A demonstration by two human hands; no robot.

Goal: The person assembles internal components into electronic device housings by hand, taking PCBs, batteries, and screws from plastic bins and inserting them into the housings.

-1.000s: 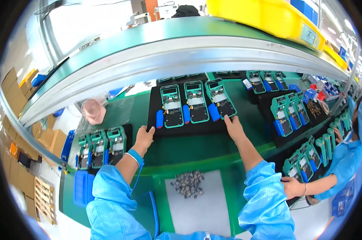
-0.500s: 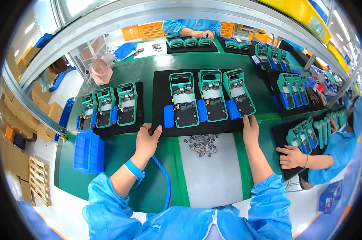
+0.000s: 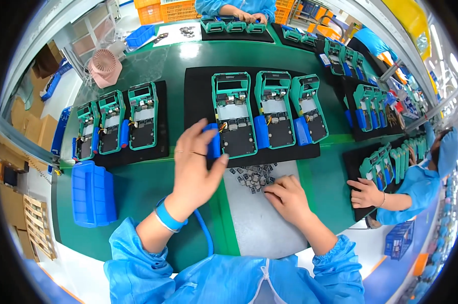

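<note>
Three green-framed device housings (image 3: 234, 114) lie in a row on a black foam mat (image 3: 198, 86), with circuit boards and wires showing inside. Each has a blue wrapped block (image 3: 261, 133) at its left side. My left hand (image 3: 193, 169) is open, fingers spread, beside the leftmost block (image 3: 214, 143); whether it touches is unclear. Over a pile of small metallic parts (image 3: 249, 178) on a grey sheet (image 3: 259, 228), my right hand (image 3: 289, 198) has its fingers drawn together at the pile's right edge. Anything between those fingertips is hidden.
A blue bin (image 3: 92, 195) stands at the left, below another mat of housings (image 3: 143, 116). A pink fan (image 3: 105, 67) sits behind. A co-worker's hand (image 3: 365, 193) rests by housings at the right; another person works across the table. A blue coiled cord (image 3: 203, 228) runs from my left wristband.
Both hands have left the mat's front edge. My left hand has risen toward the left blue block; my right has come down and left to the small parts. The view has shifted too.
</note>
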